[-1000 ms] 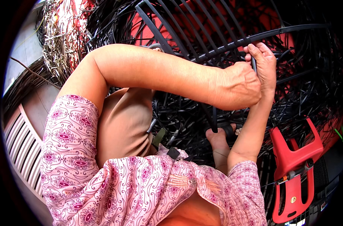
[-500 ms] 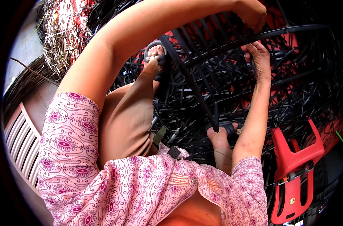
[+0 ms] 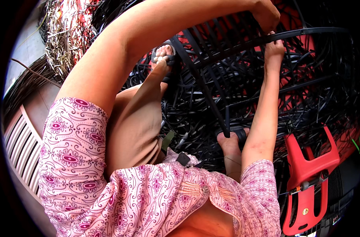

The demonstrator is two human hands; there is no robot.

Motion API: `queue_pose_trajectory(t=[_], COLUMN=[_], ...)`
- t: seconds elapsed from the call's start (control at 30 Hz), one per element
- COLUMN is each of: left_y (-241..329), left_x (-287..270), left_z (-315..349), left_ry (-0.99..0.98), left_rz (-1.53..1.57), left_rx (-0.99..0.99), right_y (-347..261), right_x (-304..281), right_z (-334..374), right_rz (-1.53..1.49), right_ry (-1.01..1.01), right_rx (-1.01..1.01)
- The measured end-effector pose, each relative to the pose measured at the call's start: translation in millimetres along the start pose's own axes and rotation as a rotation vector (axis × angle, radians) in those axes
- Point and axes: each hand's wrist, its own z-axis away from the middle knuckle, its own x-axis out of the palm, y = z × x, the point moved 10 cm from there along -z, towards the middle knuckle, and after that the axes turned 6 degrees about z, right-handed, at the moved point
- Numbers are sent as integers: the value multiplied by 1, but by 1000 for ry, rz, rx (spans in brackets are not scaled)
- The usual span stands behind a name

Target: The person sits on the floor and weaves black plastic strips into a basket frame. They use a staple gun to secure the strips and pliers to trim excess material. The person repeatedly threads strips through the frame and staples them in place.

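Observation:
A black frame with a curved bar [image 3: 306, 30] and a straight leg [image 3: 201, 83] stands before me, with black flat strips [image 3: 211, 35] running across its far part. My left arm reaches over from the left, and my left hand [image 3: 266, 15] is curled just beyond the curved bar, its fingertips mostly hidden. At the same bar, my right hand [image 3: 274, 49] has its fingers bent over the near edge, close below the left hand. What either hand pinches is hidden or too dark to make out.
Tangled black strips [image 3: 188, 94] cover the red ground around my sandalled feet [image 3: 162, 55]. A red plastic stool [image 3: 312, 162] lies at the right with a screwdriver-like tool [image 3: 306, 185] against it. Brownish strip bundles [image 3: 65, 43] and a slatted pale seat [image 3: 23, 146] are at the left.
My right hand has moved up from below the curved bar to its edge, nearer the left hand. The left hand has shifted only slightly, still curled.

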Motion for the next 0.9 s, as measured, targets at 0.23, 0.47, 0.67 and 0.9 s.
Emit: queue_pose_trajectory(t=[0.23,0.47,0.67,0.9], left_y=[14,50,71,82], left_x=[-37,-86,-90,-74], left_z=[38,88,63,51], left_ry=[70,253,370,415], left_rz=[-82,-32,-43,-76], left_rx=[-97,-266,-251,-268], right_y=[-60,-75,-76,-117], right_x=[-12,6,-16,-25], right_z=[72,72,77,85], right_rz=[-577,-466,-240,166], right_ry=[35,-7,120,283], right_rx=[248,171,152,-53])
